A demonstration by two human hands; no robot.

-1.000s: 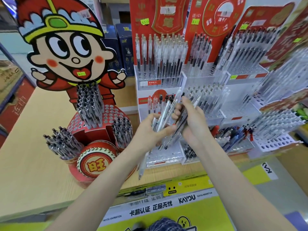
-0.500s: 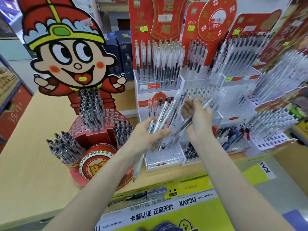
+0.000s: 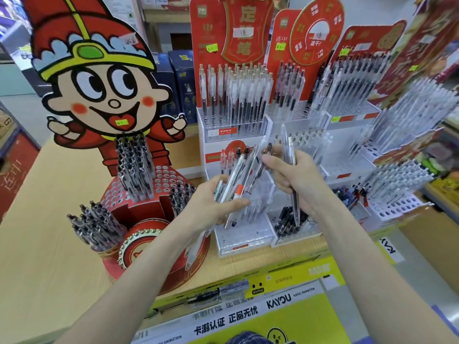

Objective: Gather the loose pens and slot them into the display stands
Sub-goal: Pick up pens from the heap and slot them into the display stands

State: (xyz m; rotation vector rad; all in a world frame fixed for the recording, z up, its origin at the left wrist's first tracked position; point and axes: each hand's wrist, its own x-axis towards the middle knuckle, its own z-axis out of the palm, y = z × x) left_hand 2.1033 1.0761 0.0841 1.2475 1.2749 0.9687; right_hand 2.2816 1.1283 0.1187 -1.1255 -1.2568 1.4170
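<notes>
The left hand [image 3: 213, 202] grips a fanned bunch of loose pens [image 3: 238, 184], thumb clamped across their lower barrels. The right hand [image 3: 295, 177] is closed round a single clear pen [image 3: 291, 155], held near upright, and its forefinger seems to pinch the dark tip of another pen from the bunch, though blur makes that hard to confirm. Both hands hover just above the clear stands [image 3: 243, 234] on the wooden counter [image 3: 49, 256]; the red round stand [image 3: 159, 194] sits to the left. The pens look light, stiff and smooth, so a loose bunch could slide apart. Each is probably best taken at mid-barrel, tip down, so it drops straight into a hole.
</notes>
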